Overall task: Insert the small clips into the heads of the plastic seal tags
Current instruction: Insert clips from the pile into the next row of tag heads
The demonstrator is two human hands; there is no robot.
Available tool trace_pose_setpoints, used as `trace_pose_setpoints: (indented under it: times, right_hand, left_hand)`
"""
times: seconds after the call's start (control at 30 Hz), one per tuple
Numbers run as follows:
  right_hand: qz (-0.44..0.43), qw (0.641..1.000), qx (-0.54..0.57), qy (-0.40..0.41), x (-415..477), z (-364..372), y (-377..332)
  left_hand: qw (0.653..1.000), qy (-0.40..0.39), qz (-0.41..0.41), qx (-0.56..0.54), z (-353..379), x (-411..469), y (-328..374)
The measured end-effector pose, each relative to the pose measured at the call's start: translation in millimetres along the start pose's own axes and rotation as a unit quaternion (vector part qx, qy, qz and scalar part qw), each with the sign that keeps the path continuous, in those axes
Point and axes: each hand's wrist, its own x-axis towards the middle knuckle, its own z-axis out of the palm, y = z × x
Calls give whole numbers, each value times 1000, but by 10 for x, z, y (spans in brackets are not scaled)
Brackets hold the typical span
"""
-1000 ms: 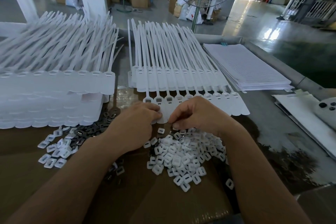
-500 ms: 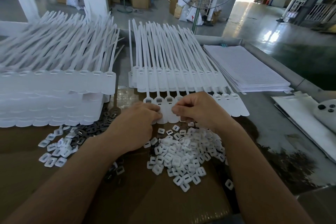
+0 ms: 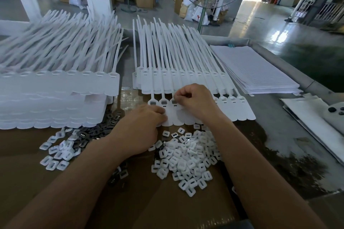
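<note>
Seal tags [image 3: 242,112], flat white plastic; left hand [image 3: 137,130] holds them, right hand [image 3: 193,102] pinches one head.

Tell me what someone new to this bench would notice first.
Two bare hands meet mid-bench on the front row of seal tags: the right hand pinches at one tag's head while the left hand rests on the flags. Just in front of them lies a heap of small white clips, and a tall stack of white tags fills the left side.
</note>
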Motion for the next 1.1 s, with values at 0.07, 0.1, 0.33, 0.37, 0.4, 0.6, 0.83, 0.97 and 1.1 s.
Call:
trace_pose_setpoints:
  times: [0.07, 0.1, 0.33, 0.37, 0.4, 0.6, 0.83, 0.97, 1.1]
  right_hand:
    - [2, 1000, -7, 1, 18, 22, 15]
    - [5, 1000, -18, -4, 25, 32, 20]
    - [21, 997, -78, -11, 70, 92, 53]
    - [21, 996, -86, -11, 70, 99, 51]
    - [22, 995, -93, -11, 66, 107, 46]
    - [26, 994, -105, 4, 48, 119, 57]
    - [37, 996, -81, 20, 47, 99, 62]
    - [22, 1000, -2, 6, -7, -13, 73]
    - [-19, 997, 55, -48, -178, -246, 38]
  left_hand:
    - [1000, 0, 0, 3, 4, 1, 5]
    - [1000, -1, 2, 7, 5, 3, 10]
    - [1000, 0, 10, 15, 0, -6, 34]
    - [1000, -2, 8, 15, -5, -8, 38]
    - [1000, -3, 5, 16, -10, -9, 42]
    - [1000, -8, -3, 17, -11, -18, 70]
    - [1000, -8, -5, 9, -5, -28, 80]
    - [1000, -3, -4, 4, -4, -25, 92]
    - [1000, -9, -9, -1, 1, -14, 85]
